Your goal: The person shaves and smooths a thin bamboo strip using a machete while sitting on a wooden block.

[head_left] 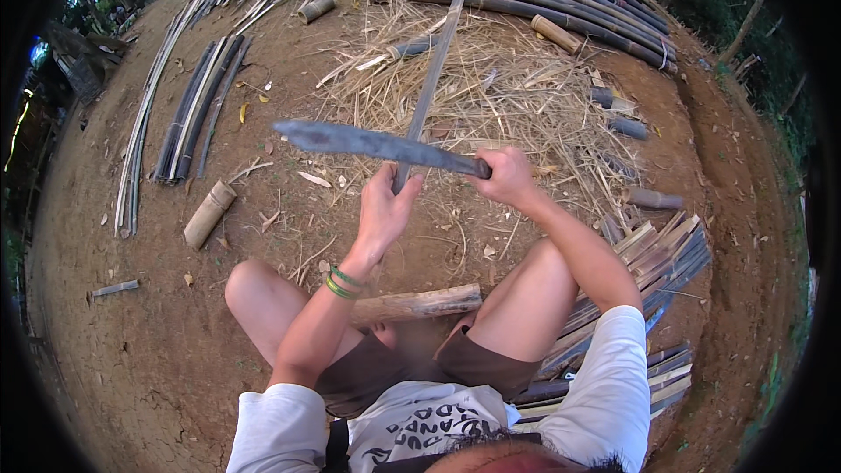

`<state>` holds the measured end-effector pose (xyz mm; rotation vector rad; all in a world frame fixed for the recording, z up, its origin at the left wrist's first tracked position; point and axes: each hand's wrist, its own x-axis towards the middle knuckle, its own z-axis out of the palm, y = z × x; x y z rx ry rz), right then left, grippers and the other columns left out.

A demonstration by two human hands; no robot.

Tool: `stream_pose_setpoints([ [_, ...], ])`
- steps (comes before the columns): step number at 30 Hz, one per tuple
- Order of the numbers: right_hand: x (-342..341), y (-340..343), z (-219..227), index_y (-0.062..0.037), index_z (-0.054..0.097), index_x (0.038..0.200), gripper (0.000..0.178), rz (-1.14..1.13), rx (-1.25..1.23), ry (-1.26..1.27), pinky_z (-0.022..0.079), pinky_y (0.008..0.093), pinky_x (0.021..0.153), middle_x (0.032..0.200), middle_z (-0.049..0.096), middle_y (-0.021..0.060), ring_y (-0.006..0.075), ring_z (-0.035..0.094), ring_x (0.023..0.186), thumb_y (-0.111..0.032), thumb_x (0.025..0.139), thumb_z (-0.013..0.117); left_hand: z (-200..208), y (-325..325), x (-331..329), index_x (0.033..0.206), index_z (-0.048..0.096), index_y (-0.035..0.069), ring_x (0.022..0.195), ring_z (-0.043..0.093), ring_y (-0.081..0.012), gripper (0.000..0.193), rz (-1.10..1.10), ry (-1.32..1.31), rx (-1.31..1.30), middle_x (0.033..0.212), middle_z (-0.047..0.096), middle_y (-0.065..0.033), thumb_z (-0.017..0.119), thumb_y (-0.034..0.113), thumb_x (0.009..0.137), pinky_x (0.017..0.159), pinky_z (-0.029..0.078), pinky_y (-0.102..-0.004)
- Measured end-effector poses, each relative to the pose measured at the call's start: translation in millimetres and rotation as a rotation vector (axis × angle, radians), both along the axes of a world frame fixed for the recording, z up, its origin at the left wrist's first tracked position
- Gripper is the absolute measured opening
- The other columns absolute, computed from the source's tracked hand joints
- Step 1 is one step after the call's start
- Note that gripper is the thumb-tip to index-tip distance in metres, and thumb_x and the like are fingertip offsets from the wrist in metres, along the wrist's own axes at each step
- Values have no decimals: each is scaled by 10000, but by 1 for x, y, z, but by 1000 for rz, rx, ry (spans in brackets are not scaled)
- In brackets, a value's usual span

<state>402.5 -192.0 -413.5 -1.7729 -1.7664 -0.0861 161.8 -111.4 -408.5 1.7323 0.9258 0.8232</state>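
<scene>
In front of me my right hand [508, 177] is closed round the handle of a machete [355, 140]. Its broad dark blade points left and lies across a long bamboo strip [441, 48]. My left hand [385, 208] grips the near end of that strip just below the blade, thumb up along its side. From there the strip runs away from me, past the top edge of the picture. Whether the blade bites into the strip or only rests against it, I cannot tell. A short log [416, 304] lies crosswise between my bent legs.
Bamboo shavings [517, 105] are heaped beyond my hands. Long bamboo poles [526, 2] lie at the far right. Split strips lie in a bundle [200, 109] at left and a stack [674, 254] at right. A short bamboo piece [210, 215] rests on the dirt.
</scene>
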Motion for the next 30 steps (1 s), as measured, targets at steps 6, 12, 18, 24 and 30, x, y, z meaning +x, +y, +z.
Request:
stream_pose_setpoints([
  [6, -20, 5, 3, -83, 593, 623, 207, 116, 105, -159, 428, 395, 424, 504, 560, 75, 243, 556, 407, -189, 737, 730, -11, -8, 6, 847, 586, -1, 608, 469, -107, 194, -62, -238, 242, 709, 552, -4, 709, 142, 893, 554, 403, -300],
  [12, 6, -4, 19, -83, 624, 634, 192, -174, -54, 113, 389, 339, 399, 447, 525, 18, 132, 492, 368, -167, 792, 694, 26, -24, -5, 898, 558, 30, 606, 454, -94, 198, -150, -35, -158, 675, 497, 19, 707, 160, 897, 550, 398, -291],
  [18, -13, -6, 16, -88, 629, 633, 176, 27, 59, -276, 433, 357, 424, 475, 569, 63, 221, 575, 397, -198, 760, 682, 5, -25, -11, 896, 523, 55, 639, 451, -72, 200, -229, -19, -185, 714, 489, 27, 705, 133, 876, 571, 386, -265],
  [24, 17, -16, 28, -85, 630, 629, 160, -229, -60, -38, 448, 362, 434, 479, 570, 60, 195, 556, 394, -171, 760, 662, 28, -40, -16, 881, 497, 82, 649, 450, -61, 205, -333, -16, -468, 728, 483, 42, 699, 111, 865, 570, 367, -254],
  [30, 3, -23, 18, -91, 672, 697, 145, -14, -105, -286, 500, 371, 488, 530, 620, 67, 176, 606, 456, -207, 783, 684, 14, -42, -19, 868, 485, 95, 629, 445, -45, 208, -301, -37, -465, 714, 483, 53, 693, 93, 870, 540, 353, -237],
])
